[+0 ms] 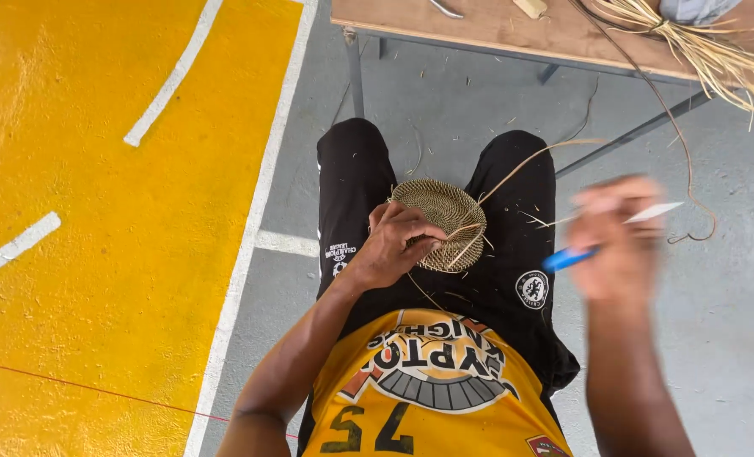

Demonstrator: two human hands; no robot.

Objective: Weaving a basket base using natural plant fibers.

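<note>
Seated weaver, viewed from above. The left hand (398, 241) rested on the lap, its fingers (419, 230) clamped on the near edge of a small round coiled basket base (441, 222), which lay flat between the thighs on the black shorts (512, 254). Loose straw strands (470, 245) projected from the rim under the thumb, and one long strand (529, 161) arced away to the right. The right hand (618, 241) was raised beside the right knee and heavily blurred; its fingers were closed on a blue-handled tool (573, 256), probably a small knife, with a pale blade tip showing past the knuckles. The disc was tightly coiled and flat, with no side wall yet raised, so the work appeared to stand at the base stage, the rim unfinished and most of the weaving left. Farther off, a bundle of dry straw (715, 55) lay on a wooden desk (495, 25), above grey floor (724, 322) and a yellow painted area (98, 211).
</note>
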